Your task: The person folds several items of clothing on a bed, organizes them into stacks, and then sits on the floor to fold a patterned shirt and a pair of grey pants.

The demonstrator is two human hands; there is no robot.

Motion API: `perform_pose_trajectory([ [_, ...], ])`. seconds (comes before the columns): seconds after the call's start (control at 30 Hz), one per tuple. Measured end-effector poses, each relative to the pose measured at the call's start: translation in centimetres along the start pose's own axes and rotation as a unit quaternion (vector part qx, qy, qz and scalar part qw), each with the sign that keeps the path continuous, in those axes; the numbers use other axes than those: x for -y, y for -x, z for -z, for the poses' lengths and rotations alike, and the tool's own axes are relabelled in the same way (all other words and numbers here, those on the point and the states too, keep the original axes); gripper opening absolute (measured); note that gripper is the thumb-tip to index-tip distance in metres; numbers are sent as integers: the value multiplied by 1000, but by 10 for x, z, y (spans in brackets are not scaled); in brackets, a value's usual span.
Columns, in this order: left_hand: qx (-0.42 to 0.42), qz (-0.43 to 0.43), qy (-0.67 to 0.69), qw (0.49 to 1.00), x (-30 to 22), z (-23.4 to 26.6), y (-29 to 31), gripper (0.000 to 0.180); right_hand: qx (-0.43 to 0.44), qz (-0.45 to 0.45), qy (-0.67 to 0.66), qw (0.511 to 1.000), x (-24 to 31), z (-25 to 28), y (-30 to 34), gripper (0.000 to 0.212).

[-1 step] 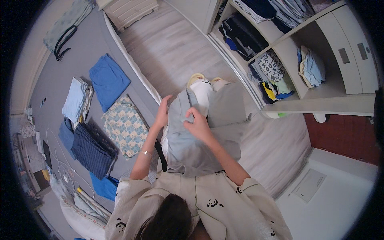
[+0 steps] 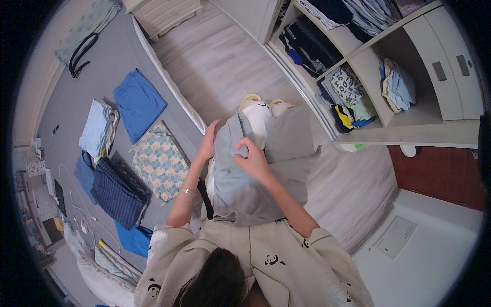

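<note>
A plain grey garment (image 2: 289,138) is spread over my lap and legs; its kind is unclear. My right hand (image 2: 252,158) rests on it, thumb and forefinger curled round a small pinch of its cloth. At the garment's left edge, my left hand (image 2: 208,142) lies along the side with fingers stretched out, gripping nothing visible. Part of the left palm is turned out of sight. White legwear (image 2: 257,123) shows in the gap between the garment's parts, near my feet.
Left is a bed (image 2: 148,97) holding folded blue trousers (image 2: 139,102), a patterned folded cloth (image 2: 161,161), a light-blue stack (image 2: 95,128), dark striped clothes (image 2: 120,197) and a black strap (image 2: 79,59). An open wardrobe (image 2: 391,128) with clothes stands right; a cabinet (image 2: 166,15) stands ahead.
</note>
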State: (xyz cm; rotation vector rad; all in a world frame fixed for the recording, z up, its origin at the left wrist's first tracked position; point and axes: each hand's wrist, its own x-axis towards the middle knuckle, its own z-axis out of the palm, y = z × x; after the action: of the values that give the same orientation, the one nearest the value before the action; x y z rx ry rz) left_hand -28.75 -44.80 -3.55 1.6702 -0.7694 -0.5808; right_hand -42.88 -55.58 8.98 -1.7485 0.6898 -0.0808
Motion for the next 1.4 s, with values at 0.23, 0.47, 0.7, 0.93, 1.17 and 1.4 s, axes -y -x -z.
perform_pose_trajectory([
  [0.23, 87, 209, 277, 934, -35, 21, -45, 22, -20, 67, 120, 990, -23, 7, 23, 20],
  [0.47, 196, -81, 61, 975, -173, 41, -5, 39, -89, 166, 287, 939, -10, 10, 74, 17],
  [0.7, 459, -139, -127, 868, -206, 2, 97, 45, 96, -17, 251, 963, -7, 101, 157, 28],
  [0.93, 472, -53, 9, 880, -175, 21, 103, 61, 132, 210, 298, 922, 13, 48, 169, 38],
  [1.17, 332, -211, -399, 828, -154, 41, 77, 68, 107, 252, 383, 882, -14, 22, 152, 44],
  [1.4, 270, -203, -51, 940, -173, -7, 38, 58, -67, 11, 14, 998, 97, 153, 142, 37],
])
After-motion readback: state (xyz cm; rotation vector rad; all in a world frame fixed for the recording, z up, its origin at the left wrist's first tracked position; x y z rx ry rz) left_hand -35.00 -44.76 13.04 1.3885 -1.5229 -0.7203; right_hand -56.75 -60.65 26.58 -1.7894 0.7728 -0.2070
